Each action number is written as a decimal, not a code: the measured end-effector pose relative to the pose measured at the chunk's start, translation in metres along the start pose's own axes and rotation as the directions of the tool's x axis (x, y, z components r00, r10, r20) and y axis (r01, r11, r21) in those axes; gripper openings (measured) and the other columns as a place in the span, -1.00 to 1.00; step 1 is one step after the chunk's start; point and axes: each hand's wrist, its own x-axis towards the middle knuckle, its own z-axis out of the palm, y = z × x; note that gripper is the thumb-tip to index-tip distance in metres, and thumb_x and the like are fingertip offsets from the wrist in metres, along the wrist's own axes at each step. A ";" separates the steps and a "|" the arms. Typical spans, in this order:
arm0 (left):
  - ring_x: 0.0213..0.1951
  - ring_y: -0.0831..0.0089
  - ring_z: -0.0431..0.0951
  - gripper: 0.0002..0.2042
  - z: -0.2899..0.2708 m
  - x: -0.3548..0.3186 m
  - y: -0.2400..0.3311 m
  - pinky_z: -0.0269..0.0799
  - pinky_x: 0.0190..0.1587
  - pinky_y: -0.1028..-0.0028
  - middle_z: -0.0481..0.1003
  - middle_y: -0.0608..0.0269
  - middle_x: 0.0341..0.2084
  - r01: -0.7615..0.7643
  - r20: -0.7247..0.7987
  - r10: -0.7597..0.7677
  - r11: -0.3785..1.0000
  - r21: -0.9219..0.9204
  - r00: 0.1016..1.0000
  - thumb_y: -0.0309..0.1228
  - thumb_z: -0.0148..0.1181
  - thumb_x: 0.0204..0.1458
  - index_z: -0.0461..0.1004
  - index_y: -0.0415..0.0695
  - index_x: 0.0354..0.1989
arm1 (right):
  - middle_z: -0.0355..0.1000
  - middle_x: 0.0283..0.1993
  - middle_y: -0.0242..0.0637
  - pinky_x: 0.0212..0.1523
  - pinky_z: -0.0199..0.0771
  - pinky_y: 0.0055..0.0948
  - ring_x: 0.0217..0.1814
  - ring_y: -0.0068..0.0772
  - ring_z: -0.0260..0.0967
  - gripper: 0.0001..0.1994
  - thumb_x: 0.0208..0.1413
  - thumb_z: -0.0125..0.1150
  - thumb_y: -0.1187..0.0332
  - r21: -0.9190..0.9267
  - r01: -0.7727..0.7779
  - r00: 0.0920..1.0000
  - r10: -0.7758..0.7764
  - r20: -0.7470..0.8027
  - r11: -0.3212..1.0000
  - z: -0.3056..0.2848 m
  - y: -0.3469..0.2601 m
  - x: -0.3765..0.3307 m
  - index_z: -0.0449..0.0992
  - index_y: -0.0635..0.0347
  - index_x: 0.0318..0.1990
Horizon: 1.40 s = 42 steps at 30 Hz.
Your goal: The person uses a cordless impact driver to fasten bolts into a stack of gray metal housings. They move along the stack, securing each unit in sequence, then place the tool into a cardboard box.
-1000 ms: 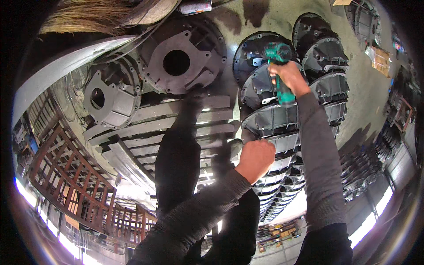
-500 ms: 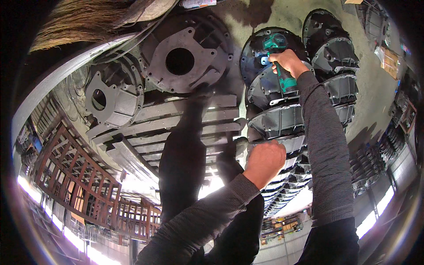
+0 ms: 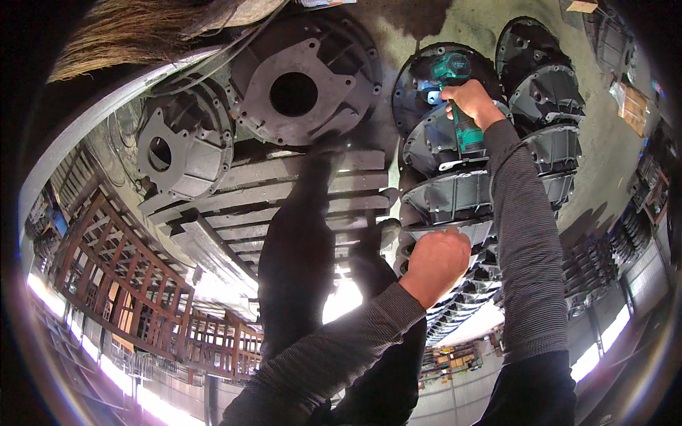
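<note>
My right hand (image 3: 470, 101) is wrapped round the handle of a green and black cordless drill (image 3: 453, 67). The drill's head is over the inside of a dark round metal housing (image 3: 412, 96) with holes round its flange, and its battery end points down toward me. Lower down, my left hand (image 3: 437, 264) is closed in a fist beside the stacked housings (image 3: 451, 193), knuckles toward me. Whatever its fingers hold, if anything, is hidden. The housings overlap in a row running from the far end toward me.
A second row of dark housings (image 3: 543, 92) lies on the right. Two grey bell-shaped housings (image 3: 312, 117) stand at the upper left, by a slatted pallet (image 3: 284, 192). A straw broom (image 3: 124, 39) crosses the top left corner. Reddish-brown metal racks (image 3: 124, 277) stand at left.
The whole view has shifted slightly. My left hand has moved a little to the right and nearer to me. The drill stays in my right hand over the same housing.
</note>
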 end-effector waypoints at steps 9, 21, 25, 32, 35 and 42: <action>-0.47 0.31 0.61 -0.91 -0.007 0.005 -0.002 0.50 -0.44 0.35 0.53 0.18 -0.54 -0.053 0.008 0.052 0.996 0.076 0.999 -0.41 0.14 0.02 0.52 -0.12 -0.46 | 0.49 -0.36 -0.17 -0.42 0.59 -0.29 -0.42 -0.31 0.48 -0.82 0.07 0.42 0.42 -0.161 -0.055 0.972 0.090 0.217 0.985 -0.030 -0.044 0.026 0.59 0.38 -0.27; -0.47 0.31 0.62 -0.91 -0.019 0.017 -0.004 0.50 -0.45 0.36 0.54 0.18 -0.50 -0.003 0.049 -0.001 0.997 0.078 0.999 -0.42 0.13 0.03 0.53 -0.13 -0.43 | 0.45 -0.45 -0.12 -0.53 0.48 -0.15 -0.53 -0.21 0.42 -0.86 -0.06 0.34 0.52 -0.274 0.005 0.969 0.063 0.237 0.962 -0.033 -0.060 0.026 0.48 0.38 -0.45; -0.45 0.30 0.62 -0.92 -0.022 0.016 -0.005 0.50 -0.43 0.35 0.53 0.18 -0.49 -0.001 0.046 -0.003 0.995 0.095 0.999 -0.43 0.13 0.03 0.53 -0.13 -0.42 | 0.45 -0.47 -0.09 -0.54 0.45 -0.15 -0.53 -0.19 0.43 -0.88 -0.13 0.31 0.56 -0.314 0.023 0.975 0.048 0.217 0.949 -0.032 -0.061 0.029 0.46 0.39 -0.49; -0.44 0.31 0.61 -0.92 -0.028 0.019 -0.006 0.49 -0.41 0.35 0.53 0.18 -0.49 0.014 0.041 -0.017 0.998 0.060 0.999 -0.42 0.12 0.04 0.52 -0.11 -0.44 | 0.46 -0.46 -0.06 -0.54 0.46 -0.14 -0.51 -0.16 0.46 -0.88 -0.16 0.30 0.56 -0.338 0.024 0.975 0.053 0.215 0.941 -0.031 -0.060 0.030 0.47 0.42 -0.48; -0.43 0.30 0.61 -0.91 -0.027 0.019 -0.007 0.49 -0.40 0.35 0.53 0.18 -0.50 0.005 0.020 -0.006 0.998 0.066 1.000 -0.42 0.12 0.04 0.51 -0.12 -0.44 | 0.47 -0.45 -0.06 -0.53 0.47 -0.13 -0.50 -0.15 0.47 -0.86 -0.13 0.32 0.54 -0.356 0.027 0.979 0.048 0.200 0.934 -0.030 -0.060 0.032 0.47 0.42 -0.49; -0.45 0.29 0.61 -0.90 -0.026 0.018 -0.007 0.49 -0.42 0.33 0.53 0.17 -0.51 0.007 0.026 -0.008 0.999 0.053 1.000 -0.42 0.11 0.04 0.52 -0.14 -0.44 | 0.46 -0.45 -0.07 -0.53 0.47 -0.13 -0.50 -0.16 0.45 -0.86 -0.15 0.32 0.54 -0.374 0.019 0.982 0.053 0.182 0.927 -0.029 -0.059 0.034 0.46 0.41 -0.49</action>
